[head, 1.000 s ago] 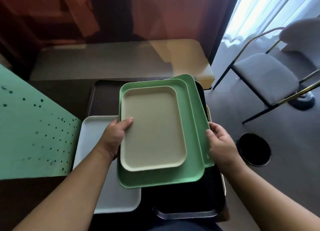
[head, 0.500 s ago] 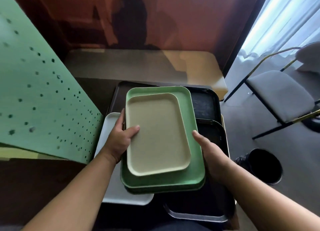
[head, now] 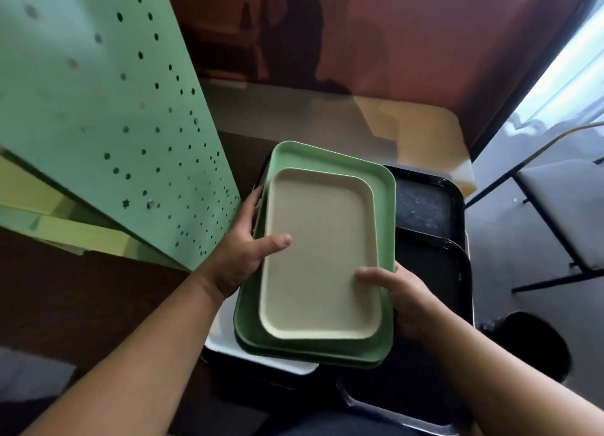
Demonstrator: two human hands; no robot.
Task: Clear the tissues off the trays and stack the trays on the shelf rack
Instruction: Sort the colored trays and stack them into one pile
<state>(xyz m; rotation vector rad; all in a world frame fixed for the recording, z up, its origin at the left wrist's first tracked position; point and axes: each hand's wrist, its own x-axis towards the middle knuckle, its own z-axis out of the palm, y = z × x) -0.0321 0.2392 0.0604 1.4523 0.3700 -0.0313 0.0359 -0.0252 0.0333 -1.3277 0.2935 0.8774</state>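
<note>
In the centre of the frame a small stack of trays was held between two bare hands. On top lay a beige tray (head: 322, 255), empty, nested inside a larger green tray (head: 384, 187); a second, darker green rim showed just beneath it along the lower edge of the stack.

The left hand (head: 240, 249) gripped the stack's left edge, thumb lying flat on the beige tray's surface and the other fingers curled along and under the rim. The right hand (head: 400, 298) clasped the lower right side, thumb pressed on the beige tray near its right edge, with the remaining fingers hidden below the stack.

Beneath the stack, at lower centre, a corner of a white tray (head: 261, 357) stuck out. To the right lay black trays (head: 431, 265), overlapping one another and running from mid-right down to the bottom edge.

The upper left of the frame was filled by a pale green perforated panel (head: 108, 108), tilted and dotted with small round and star-shaped holes. A dark round bin (head: 536, 347) sat at lower right, and a grey-seated chair (head: 562, 206) with a thin metal frame stood at the right edge. No tissues were visible on the trays.
</note>
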